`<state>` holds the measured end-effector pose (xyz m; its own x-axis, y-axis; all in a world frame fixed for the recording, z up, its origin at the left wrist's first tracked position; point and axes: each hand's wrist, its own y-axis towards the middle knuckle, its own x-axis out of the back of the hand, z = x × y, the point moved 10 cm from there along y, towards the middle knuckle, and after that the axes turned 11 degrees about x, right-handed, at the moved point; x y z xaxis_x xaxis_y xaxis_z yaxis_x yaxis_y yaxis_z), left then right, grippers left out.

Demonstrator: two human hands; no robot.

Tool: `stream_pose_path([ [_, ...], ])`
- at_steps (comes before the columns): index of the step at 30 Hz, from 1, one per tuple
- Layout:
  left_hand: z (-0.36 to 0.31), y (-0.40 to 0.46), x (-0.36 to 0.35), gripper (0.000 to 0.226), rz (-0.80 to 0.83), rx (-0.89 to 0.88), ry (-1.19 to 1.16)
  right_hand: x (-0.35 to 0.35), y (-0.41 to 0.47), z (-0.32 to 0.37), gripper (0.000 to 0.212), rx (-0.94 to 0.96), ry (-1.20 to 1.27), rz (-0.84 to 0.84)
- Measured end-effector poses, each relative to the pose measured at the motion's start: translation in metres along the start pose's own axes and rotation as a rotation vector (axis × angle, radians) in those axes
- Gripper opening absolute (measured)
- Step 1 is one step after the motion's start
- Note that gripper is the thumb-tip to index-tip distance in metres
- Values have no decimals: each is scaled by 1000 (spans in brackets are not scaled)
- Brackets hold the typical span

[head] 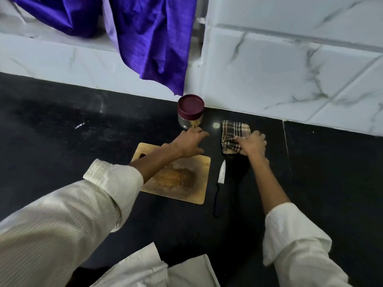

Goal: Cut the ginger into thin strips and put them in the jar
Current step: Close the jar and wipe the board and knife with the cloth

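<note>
A glass jar (189, 119) with a maroon lid (190, 105) stands at the back of the black counter, pale ginger strips showing through its lower wall. My left hand (189, 142) reaches just in front of the jar, fingers relaxed and holding nothing. A wooden cutting board (182, 179) lies beneath my left forearm, stained brown in the middle, with no ginger pieces visible on it. A white-bladed knife (220, 183) with a dark handle lies on the counter right of the board. My right hand (252, 142) grips a folded checked cloth (234, 133).
A purple fabric (149, 38) hangs from a ledge down to just above the jar. White marbled tile wall (290, 69) runs behind the counter. A small pale spot (216, 125) sits on the counter between jar and cloth.
</note>
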<state>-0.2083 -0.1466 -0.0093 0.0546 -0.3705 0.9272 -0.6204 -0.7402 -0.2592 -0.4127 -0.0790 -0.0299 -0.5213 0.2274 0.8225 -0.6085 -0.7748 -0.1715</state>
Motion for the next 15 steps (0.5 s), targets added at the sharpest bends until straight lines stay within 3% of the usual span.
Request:
stream_pose_path([
  [11,-16,20,-19,65,58,-15,26,-20,28,-24,80,-202,6,60],
  [15,-8,14,-16,61,51,5,9,-28,31,-31,56,-240,158,104],
])
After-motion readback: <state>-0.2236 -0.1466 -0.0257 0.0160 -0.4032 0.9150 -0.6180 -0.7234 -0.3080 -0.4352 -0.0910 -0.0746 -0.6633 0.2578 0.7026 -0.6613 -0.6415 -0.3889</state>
